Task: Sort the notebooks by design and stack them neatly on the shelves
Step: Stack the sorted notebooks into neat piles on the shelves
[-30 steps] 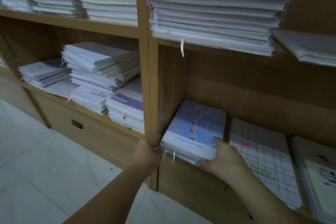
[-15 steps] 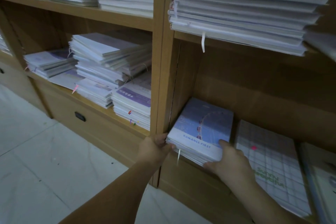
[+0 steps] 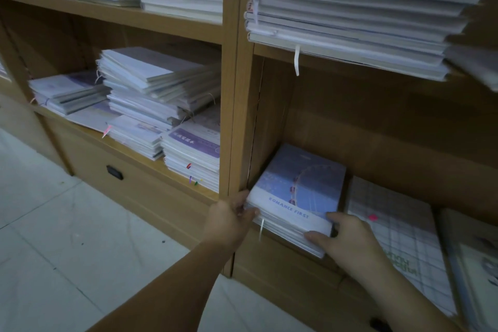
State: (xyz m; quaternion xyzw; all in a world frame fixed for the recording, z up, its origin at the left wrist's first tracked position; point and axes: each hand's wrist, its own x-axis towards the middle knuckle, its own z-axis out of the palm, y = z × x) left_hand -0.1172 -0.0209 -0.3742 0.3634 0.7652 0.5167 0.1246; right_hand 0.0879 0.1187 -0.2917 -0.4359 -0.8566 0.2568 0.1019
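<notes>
left grip curls on front-left corner of romance first stack, right grip pinches front-right corner (thumb on cover). stack on lower shelf beside upright, front edge seemingly overhanging. risk: uneven push fans layers, lower books slide off.

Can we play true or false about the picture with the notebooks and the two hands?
1. Both hands hold the ROMANCE FIRST stack. True: the left hand grips its left front corner and the right hand grips its right front corner.
2. The checked notebook lies to the right of that stack. True.
3. The stack is on the floor. False: it sits on the lower shelf, against the left wall of its bay.
4. The shelf above it is bare. False: a tall pile of notebooks lies there, and a white ribbon hangs down from it.
</notes>
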